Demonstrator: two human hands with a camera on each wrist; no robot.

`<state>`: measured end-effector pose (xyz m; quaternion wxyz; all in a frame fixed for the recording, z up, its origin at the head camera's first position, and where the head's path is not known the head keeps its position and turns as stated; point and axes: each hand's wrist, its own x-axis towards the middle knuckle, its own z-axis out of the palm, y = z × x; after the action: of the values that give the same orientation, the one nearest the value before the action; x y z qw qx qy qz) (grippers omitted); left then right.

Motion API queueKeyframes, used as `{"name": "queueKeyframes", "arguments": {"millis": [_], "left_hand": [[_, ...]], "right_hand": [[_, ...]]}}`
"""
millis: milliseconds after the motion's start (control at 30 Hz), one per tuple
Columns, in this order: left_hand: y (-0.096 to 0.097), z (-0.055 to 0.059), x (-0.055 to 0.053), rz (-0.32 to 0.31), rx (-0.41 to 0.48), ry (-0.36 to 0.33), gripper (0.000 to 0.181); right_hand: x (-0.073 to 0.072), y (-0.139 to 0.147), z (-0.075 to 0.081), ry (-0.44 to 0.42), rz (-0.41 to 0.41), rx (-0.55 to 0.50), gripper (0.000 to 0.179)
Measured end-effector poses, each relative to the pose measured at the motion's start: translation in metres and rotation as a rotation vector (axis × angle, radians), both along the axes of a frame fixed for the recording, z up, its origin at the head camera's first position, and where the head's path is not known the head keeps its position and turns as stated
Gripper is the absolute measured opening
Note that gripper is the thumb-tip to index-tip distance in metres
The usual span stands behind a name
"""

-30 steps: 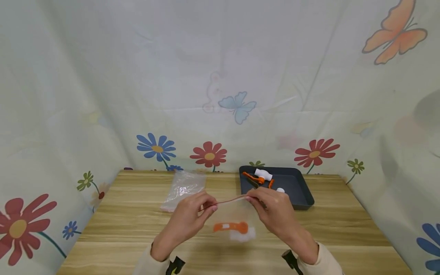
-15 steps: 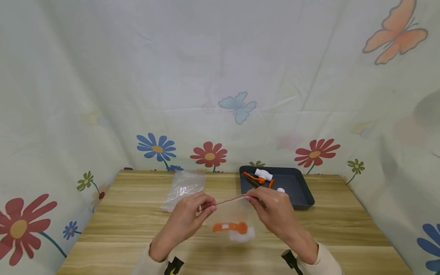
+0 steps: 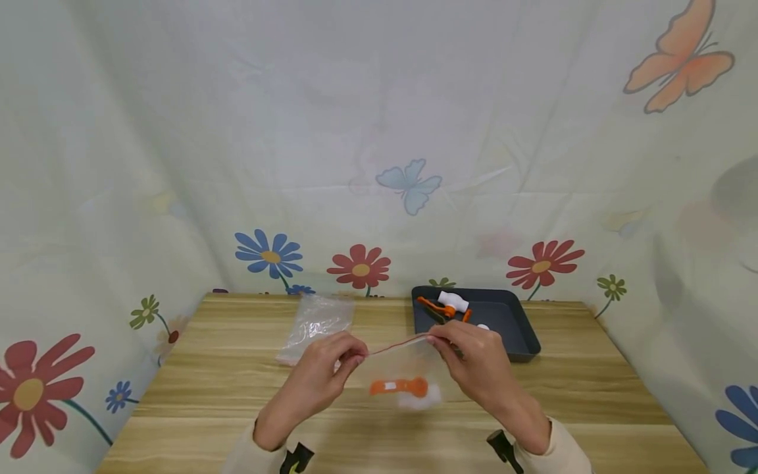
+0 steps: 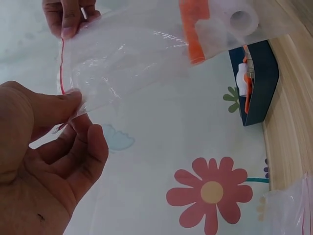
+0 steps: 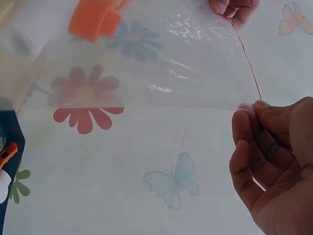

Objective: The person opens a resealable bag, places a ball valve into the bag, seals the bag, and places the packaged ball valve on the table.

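A clear zip bag (image 4: 122, 58) with a red line along its top edge hangs between both hands above the table. My left hand (image 3: 316, 372) pinches one end of that edge between thumb and fingers. At the other end, my right hand (image 3: 476, 362) pinches the edge the same way. Low in the bag lie an orange plastic part (image 3: 399, 386) and a white cylindrical part (image 4: 243, 22), seen through the film. In the right wrist view the edge (image 5: 249, 58) runs taut between the hands. Whether the zip is sealed cannot be told.
A dark tray (image 3: 521, 329) stands behind my right hand, holding a white-headed orange piece (image 3: 453, 303) and other small parts. Another clear bag (image 3: 322, 322) lies flat at the back left of the wooden table (image 3: 225, 395). A flowered curtain hangs behind.
My left hand has shifted slightly left, its thumb and fingers closer together at the bag's edge. The bag's contents have swung a little. My right hand keeps its grip.
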<state>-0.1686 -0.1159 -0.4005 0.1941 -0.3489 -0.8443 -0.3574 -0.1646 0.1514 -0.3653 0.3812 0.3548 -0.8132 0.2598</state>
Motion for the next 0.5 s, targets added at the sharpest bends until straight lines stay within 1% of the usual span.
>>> {"name": "queueKeyframes", "arguments": {"millis": [100, 200, 367, 500], "left_hand": [[-0.0004, 0.0002, -0.0001, 0.011, 0.007, 0.004, 0.005], [-0.0014, 0.0002, -0.0001, 0.026, 0.003, -0.01, 0.006], [-0.0044, 0.0011, 0.0005, 0.026, -0.007, -0.037, 0.011], [-0.007, 0.0001, 0.0004, 0.02, 0.017, -0.026, 0.011]], "right_hand": [[0.0001, -0.0007, 0.0002, -0.004, -0.004, -0.004, 0.022], [-0.0002, -0.0005, 0.0006, 0.0, -0.008, -0.003, 0.022], [0.0003, 0.0014, 0.002, 0.005, -0.01, -0.013, 0.026], [0.001, 0.0031, 0.0028, -0.006, -0.009, -0.026, 0.025]]}}
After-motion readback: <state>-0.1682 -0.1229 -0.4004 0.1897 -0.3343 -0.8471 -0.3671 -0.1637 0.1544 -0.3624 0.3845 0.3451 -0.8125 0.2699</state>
